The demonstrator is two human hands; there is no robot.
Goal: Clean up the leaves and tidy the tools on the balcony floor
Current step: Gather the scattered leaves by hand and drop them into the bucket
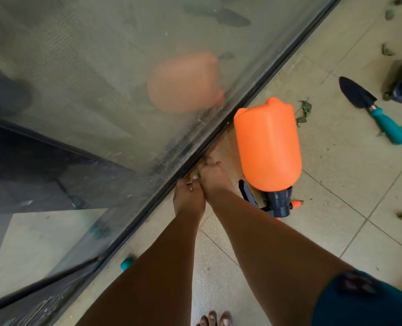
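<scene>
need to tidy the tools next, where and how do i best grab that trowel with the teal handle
Take the trowel by its teal handle, not the dark blade. It lies flat on the tile floor, blade pointing to the upper left, handle end toward the lower right with bare floor around it. Come down from above and wrap the fingers across the handle; it looks long and round enough for a full grip.

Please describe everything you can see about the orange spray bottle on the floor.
The orange spray bottle lies on its side on the tiled floor, close beside the glass door's track. Its body looks like smooth matte plastic; a dark navy pump head with trigger and small orange nozzle tip points toward the person. Its blurred reflection shows in the glass. Neither hand touches it, and a dry leaf lies near its base.
</scene>
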